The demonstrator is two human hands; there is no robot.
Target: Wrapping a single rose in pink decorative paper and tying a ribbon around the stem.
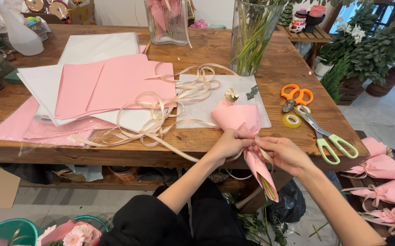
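Two hands met at the near edge of the wooden table [297,59], both closed on a small pink paper-wrapped bouquet [247,136]. The left hand [231,143] pinched the wrap at its narrow waist, and the right hand [284,152] gripped the same spot from the other side, its fingers closed on a strand of cream ribbon [161,109] there. The bouquet hung partly over the table edge, its pointed end slanting down toward the floor and its open top lying over a clear sheet [197,109], where a small pale bloom [231,95] showed.

The ribbon trailed in loose loops across sheets of pink and white paper [111,84]. At the far side stood a tall clear glass vase [252,36] holding green stems, and beside it a second glass vase [168,20] with pink material inside; what exactly that was I could not tell. Orange-handled scissors [295,96], green-handled scissors [329,139] and a roll of tape [291,120] lay to the right. Several finished pink bouquets [384,182] lay on a low surface at the right, and a teal bucket [15,228] stood at the lower left.
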